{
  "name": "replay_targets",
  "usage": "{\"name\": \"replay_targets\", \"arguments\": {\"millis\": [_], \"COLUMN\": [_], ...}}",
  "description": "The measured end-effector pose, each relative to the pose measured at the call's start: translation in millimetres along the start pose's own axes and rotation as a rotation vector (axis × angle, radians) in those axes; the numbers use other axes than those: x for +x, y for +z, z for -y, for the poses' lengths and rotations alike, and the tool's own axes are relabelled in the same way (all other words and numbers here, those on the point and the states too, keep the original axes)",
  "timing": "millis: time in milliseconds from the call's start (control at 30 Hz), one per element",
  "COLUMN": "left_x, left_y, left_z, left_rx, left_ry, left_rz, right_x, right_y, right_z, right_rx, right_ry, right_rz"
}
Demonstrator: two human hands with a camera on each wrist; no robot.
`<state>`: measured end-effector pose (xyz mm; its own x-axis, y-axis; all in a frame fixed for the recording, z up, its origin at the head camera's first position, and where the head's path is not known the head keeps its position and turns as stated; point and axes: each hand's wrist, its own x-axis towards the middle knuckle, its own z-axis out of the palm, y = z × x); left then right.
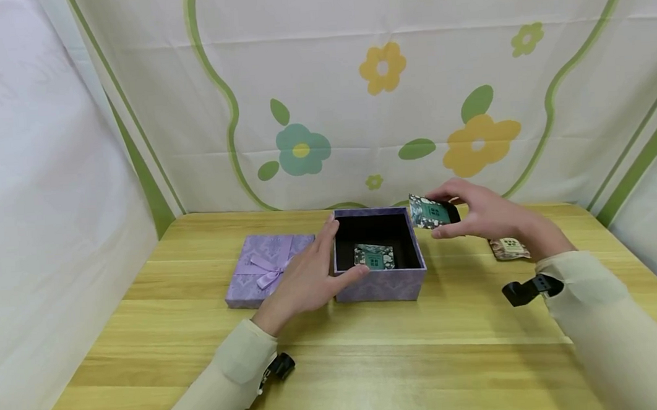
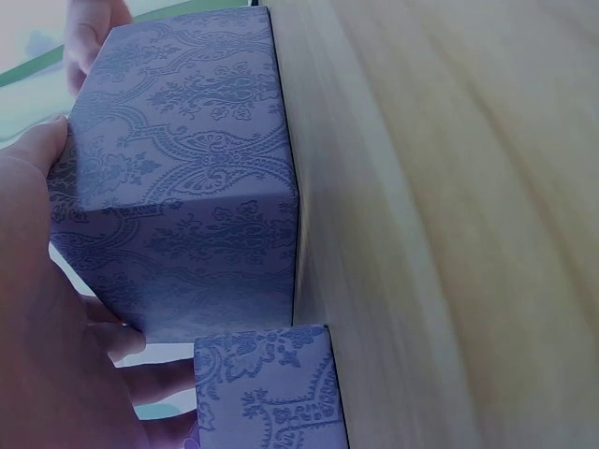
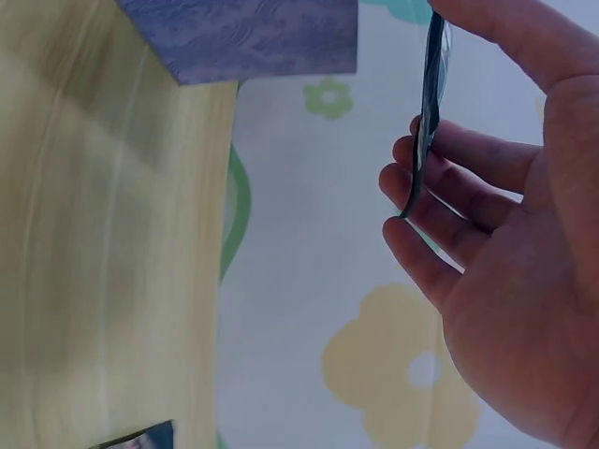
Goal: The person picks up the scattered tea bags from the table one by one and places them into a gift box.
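From the head view the right hand (image 1: 482, 212) pinches a sachet (image 1: 432, 212) above the box's (image 1: 379, 283) right rim, where it might clip; the left wrist view shows the left hand (image 2: 42, 309) resting flat against the box, unclenched; the right wrist view shows a light fingertip hold that could slip.

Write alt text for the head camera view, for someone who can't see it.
A person's right hand holds a green patterned packet just above an open purple box with a similar packet inside, while the left hand steadies the box. The bowed lid lies on the wooden table.
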<state>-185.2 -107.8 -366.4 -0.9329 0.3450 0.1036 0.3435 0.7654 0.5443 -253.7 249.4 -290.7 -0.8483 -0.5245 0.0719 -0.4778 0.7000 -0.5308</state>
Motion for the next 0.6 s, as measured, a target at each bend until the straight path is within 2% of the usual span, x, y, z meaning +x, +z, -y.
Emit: {"name": "replay_targets", "arguments": {"millis": [200, 467, 600], "left_x": [-0.2, -0.6, -0.1], "left_y": [-0.4, -2.9, -2.9], "left_z": [-0.1, -1.5, -1.4], "left_rx": [0.002, -0.009, -0.003], "left_ry": [-0.009, -0.028, -0.037], "left_rz": [0.0, 0.006, 0.01], "right_x": [12, 28, 37], "right_y": [4, 24, 34], "right_z": [20, 45, 54], "right_rx": [-0.055, -0.065, -0.066], "right_ry": [-0.032, -0.138, -0.161], "right_rz": [0.012, 0.049, 0.055]}}
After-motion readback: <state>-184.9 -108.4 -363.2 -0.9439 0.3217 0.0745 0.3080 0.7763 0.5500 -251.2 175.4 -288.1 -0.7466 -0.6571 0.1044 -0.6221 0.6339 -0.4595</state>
